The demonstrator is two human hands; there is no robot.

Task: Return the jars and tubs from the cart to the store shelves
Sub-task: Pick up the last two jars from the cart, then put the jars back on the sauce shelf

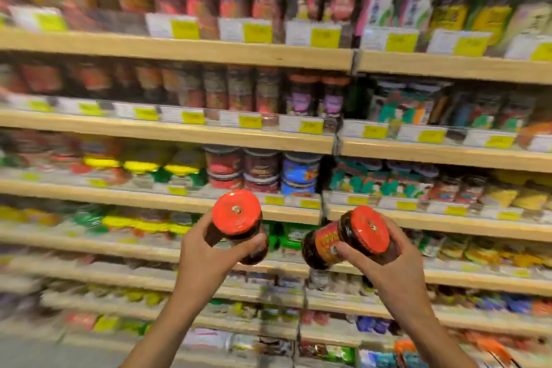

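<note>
Hands (206, 251) (388, 266) grip two red-lidded jars (237, 215) (349, 239); label writing blurred.

Two jars (239, 227) before stocked shelves (179, 48)

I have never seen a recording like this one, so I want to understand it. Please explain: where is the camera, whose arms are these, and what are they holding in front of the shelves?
There is no machine here. A person wears one wide-angle camera on the head, and it looks forward and down, so you see that person's own two bare arms reaching into the picture from below.

The left hand grips a dark glass jar with a round red-orange lid, lid turned toward the camera. The right hand grips a second jar of the same kind, tilted on its side so that its red label shows. The fingers wrap around each jar.

Behind them stand the light wooden store shelves, full of jars and packets, with yellow price tags along the edges. The shelves look blurred, so labels cannot be read.
</note>
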